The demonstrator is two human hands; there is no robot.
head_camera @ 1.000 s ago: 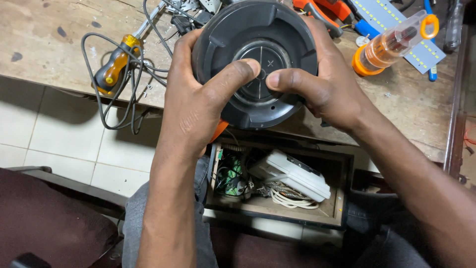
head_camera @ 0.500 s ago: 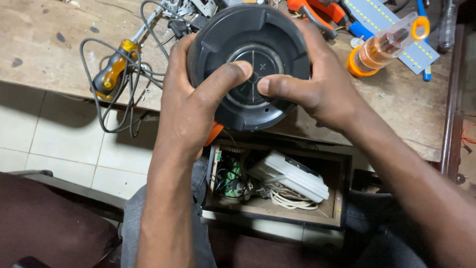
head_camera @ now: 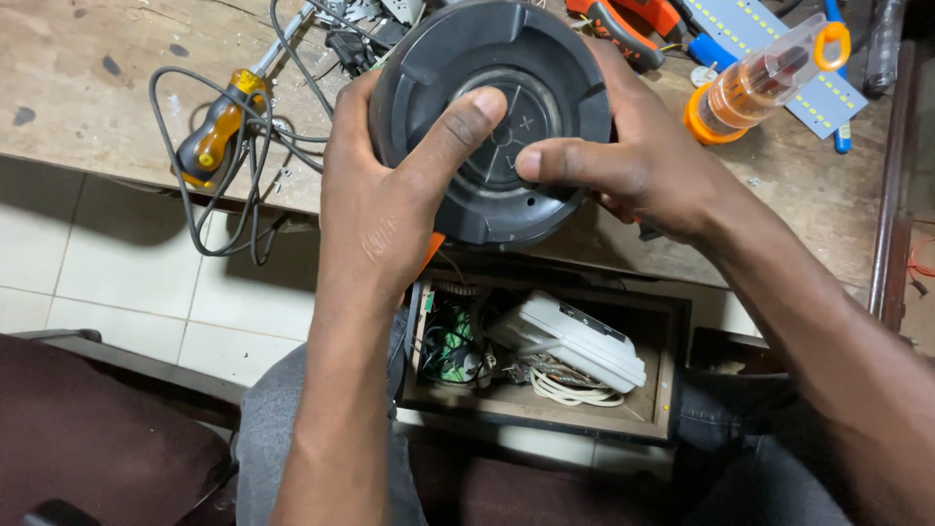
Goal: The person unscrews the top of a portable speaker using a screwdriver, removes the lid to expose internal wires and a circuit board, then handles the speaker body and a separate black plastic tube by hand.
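round black speaker held face-up over the workbench edge. left hand clasps its left side, thumb on the centre disc; right hand clasps the right side, thumb on the disc too. below the grip: open drawer with white box. left: orange-handled screwdriver.
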